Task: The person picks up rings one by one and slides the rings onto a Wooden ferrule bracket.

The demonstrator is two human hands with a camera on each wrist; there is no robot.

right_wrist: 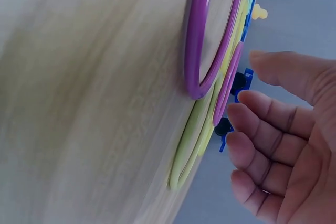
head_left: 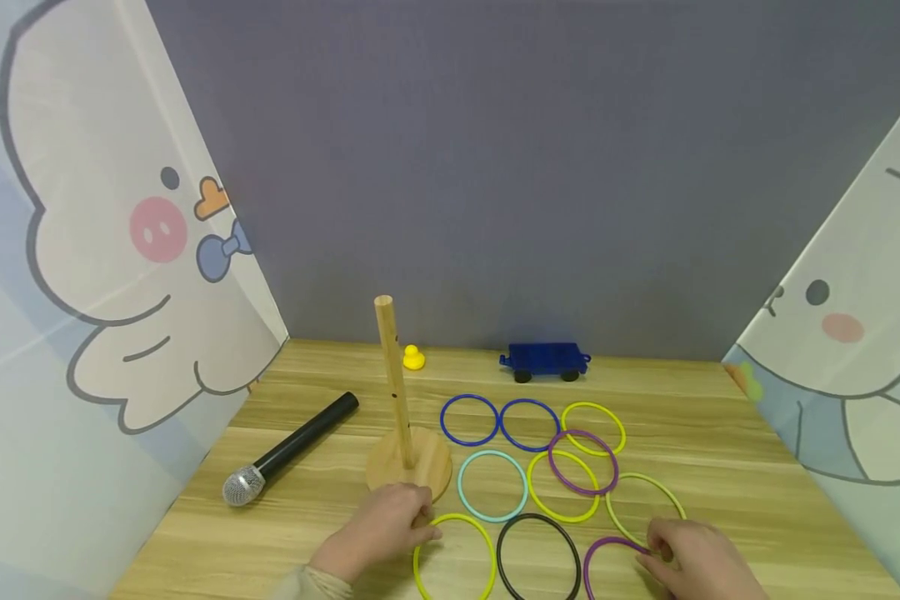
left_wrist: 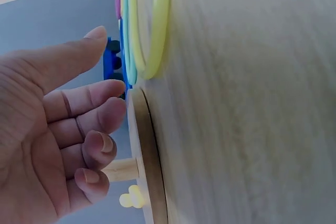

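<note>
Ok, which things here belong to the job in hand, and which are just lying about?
Likely part of the job:
rings, near the left hand and the right hand
wooden peg stand, by the left hand

Seemingly just lying about, apart from both hands:
microphone
yellow duck
blue toy wagon

1. Three-sided play setup; can't tell what room I'm in.
2. Plain grey backdrop point(head_left: 525, 183) far; cartoon-printed left panel point(head_left: 82, 333) and right panel point(head_left: 870, 342).
3. Toys on my wood-grain tabletop point(head_left: 727, 450), far side: yellow duck point(head_left: 413, 359), blue wagon point(head_left: 546, 358).
</note>
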